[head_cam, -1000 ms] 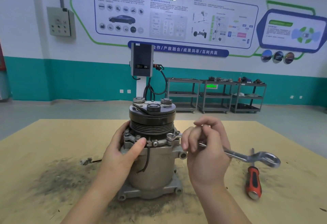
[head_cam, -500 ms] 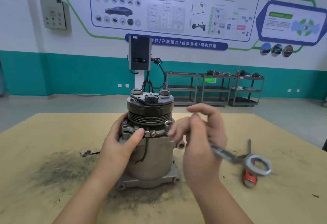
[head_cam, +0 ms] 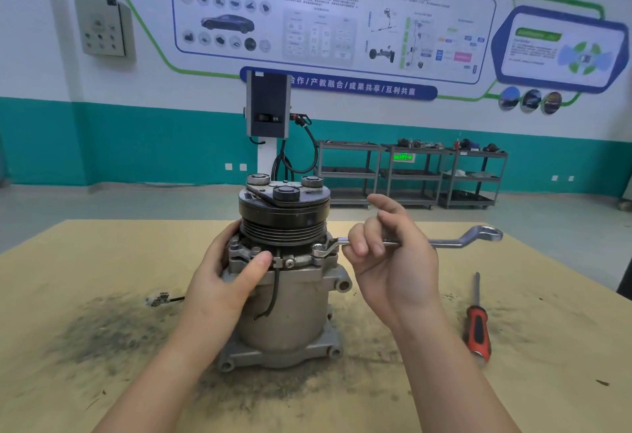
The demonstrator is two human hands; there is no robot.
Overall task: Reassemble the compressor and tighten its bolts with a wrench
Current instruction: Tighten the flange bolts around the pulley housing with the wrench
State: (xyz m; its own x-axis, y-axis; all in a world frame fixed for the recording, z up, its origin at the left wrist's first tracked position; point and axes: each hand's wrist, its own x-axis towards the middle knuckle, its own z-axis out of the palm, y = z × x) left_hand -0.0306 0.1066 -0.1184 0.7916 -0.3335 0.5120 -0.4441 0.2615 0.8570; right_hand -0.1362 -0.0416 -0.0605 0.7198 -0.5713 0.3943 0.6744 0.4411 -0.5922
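Wrench now level, on bolt

Pretty bright, even indoor light on my feed, seems to come from overhead. Shadows are soft, barely any under the compressor. No harsh glare. Wide-angle bends the wall poster at the edges, and its small text looks mushy.
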